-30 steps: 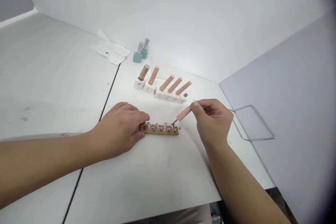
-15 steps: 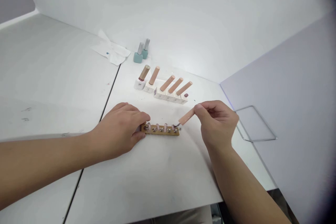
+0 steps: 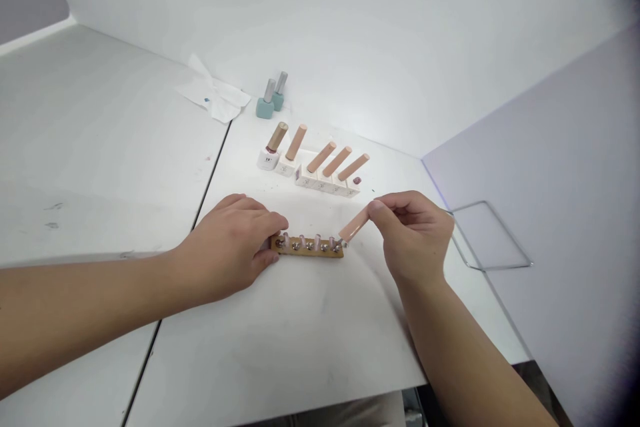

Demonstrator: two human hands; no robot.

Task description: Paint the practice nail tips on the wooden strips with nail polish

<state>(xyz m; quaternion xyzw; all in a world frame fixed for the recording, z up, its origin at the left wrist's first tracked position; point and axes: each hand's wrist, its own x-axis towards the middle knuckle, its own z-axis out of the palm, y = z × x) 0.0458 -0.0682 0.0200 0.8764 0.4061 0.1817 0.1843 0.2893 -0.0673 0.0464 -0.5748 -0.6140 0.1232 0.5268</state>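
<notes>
My left hand (image 3: 245, 233) grips the left end of a narrow wooden nail display stand (image 3: 305, 252) between thumb and fingers. Along the stand sit several small pinkish false nails (image 3: 317, 241) on metal holders. My right hand (image 3: 413, 230) pinches a peach-capped nail polish brush (image 3: 355, 225), slanted down to the left. Its tip is at the right end of the stand, by the last nail; whether it touches cannot be made out. Behind the stand, a white polish bottle without its cap (image 3: 354, 185) ends the row.
Several white bottles with peach caps (image 3: 336, 163) and a gold-capped bottle (image 3: 270, 153) stand behind the stand. Two teal bottles (image 3: 265, 107) and a crumpled tissue (image 3: 220, 100) lie further back. A metal wire frame (image 3: 493, 237) is at the right. A dark seam (image 3: 207, 183) crosses the table.
My right hand has tilted the brush more steeply, and its cap end has come slightly lower near the right end of the stand. My left hand keeps its hold.
</notes>
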